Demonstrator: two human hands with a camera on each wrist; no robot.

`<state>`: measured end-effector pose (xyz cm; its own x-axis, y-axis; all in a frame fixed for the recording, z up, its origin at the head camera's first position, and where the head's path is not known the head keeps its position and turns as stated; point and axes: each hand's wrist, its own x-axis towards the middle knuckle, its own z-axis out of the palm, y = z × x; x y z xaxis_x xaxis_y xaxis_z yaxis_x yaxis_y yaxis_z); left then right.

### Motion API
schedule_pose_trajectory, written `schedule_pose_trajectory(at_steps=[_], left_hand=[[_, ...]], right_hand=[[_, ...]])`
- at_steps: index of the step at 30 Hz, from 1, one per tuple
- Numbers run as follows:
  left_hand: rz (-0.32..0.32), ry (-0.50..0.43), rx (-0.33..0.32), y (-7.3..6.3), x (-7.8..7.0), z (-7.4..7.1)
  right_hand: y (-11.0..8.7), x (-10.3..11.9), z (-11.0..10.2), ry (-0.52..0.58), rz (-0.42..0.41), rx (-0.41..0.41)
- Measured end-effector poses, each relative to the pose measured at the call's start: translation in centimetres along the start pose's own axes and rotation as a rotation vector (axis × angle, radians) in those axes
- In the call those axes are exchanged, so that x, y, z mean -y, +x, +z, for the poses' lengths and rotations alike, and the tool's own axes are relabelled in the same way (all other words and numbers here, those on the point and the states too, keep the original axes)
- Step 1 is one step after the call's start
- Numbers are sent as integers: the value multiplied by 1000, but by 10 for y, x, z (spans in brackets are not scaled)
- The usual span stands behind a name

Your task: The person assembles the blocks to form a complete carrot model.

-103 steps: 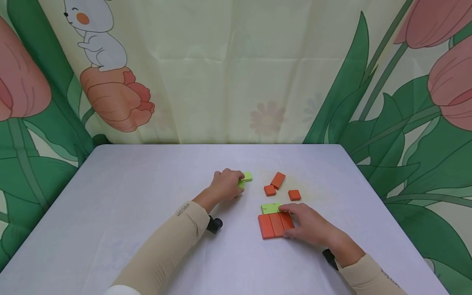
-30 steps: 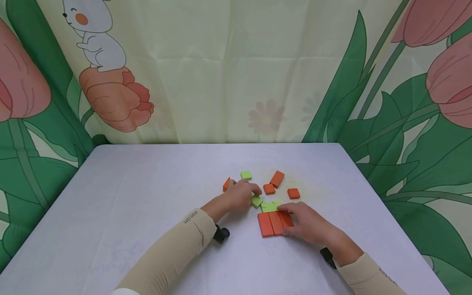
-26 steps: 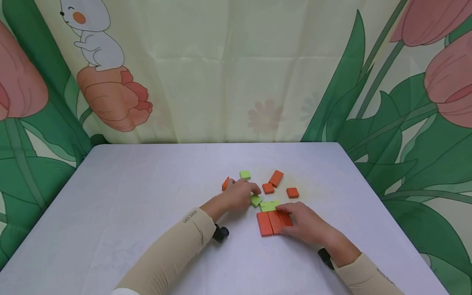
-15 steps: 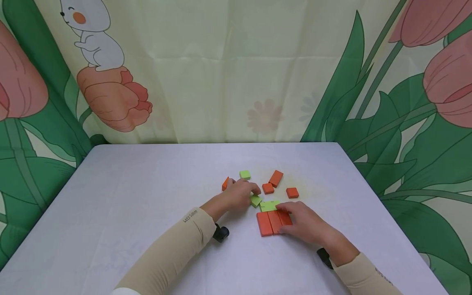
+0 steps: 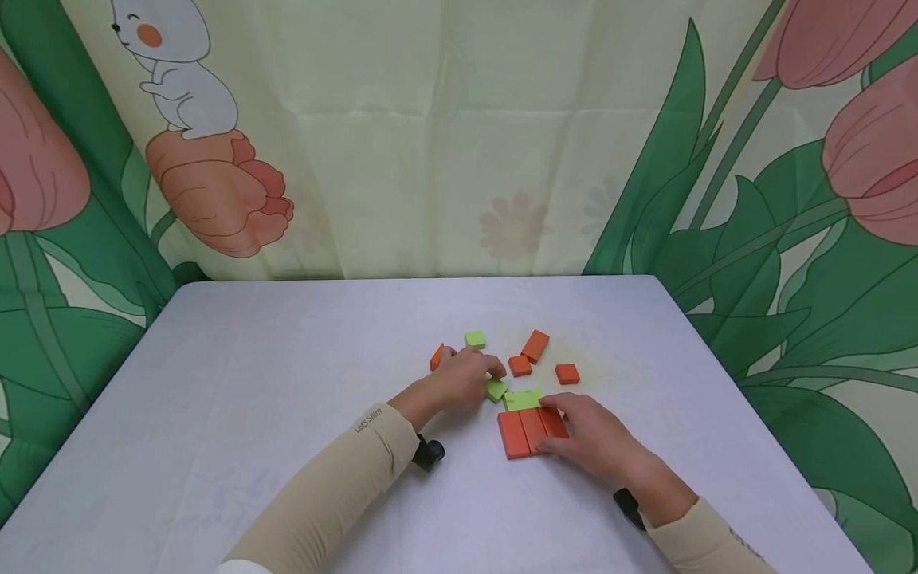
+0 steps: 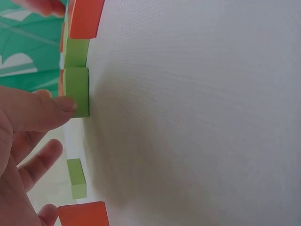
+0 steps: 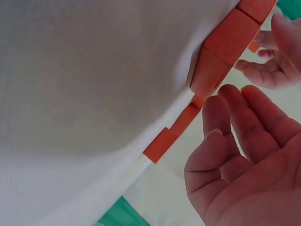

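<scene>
My left hand (image 5: pixel 464 376) pinches a small green block (image 5: pixel 496 389) with thumb and finger; the left wrist view shows the thumb on its side. That block sits at a slant by the left end of a longer green block (image 5: pixel 521 400). Three red blocks (image 5: pixel 512 435) lie side by side just in front of the long green one. My right hand (image 5: pixel 595 434) hovers over the right end of this group, its forefinger by the green block's end and its thumb over the red blocks. In the right wrist view, its relaxed fingers hold nothing, close beside a red block (image 7: pixel 225 40).
Behind the group lie an oblong orange block (image 5: pixel 535 346) and two small orange blocks, one touching it (image 5: pixel 519 366) and one farther right (image 5: pixel 567 374). A green block (image 5: pixel 475 340) and a pointed orange piece (image 5: pixel 436 356) lie beyond my left hand. A patterned curtain (image 5: pixel 402 159) hangs behind the table.
Since the earliest frame, my left hand has brought the small green block right and nearer, beside the long green one. The pointed orange piece has come into sight. My right hand has barely shifted.
</scene>
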<state>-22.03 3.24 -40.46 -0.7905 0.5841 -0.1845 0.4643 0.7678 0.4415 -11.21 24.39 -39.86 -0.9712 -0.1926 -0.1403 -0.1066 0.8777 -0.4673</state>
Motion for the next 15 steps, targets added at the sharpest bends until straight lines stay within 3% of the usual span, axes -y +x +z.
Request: schedule_pose_trajectory(at_steps=[15], left_hand=[[4,-7,18,1,1,-2]], right_hand=[[2,3,6,29,4,-13]])
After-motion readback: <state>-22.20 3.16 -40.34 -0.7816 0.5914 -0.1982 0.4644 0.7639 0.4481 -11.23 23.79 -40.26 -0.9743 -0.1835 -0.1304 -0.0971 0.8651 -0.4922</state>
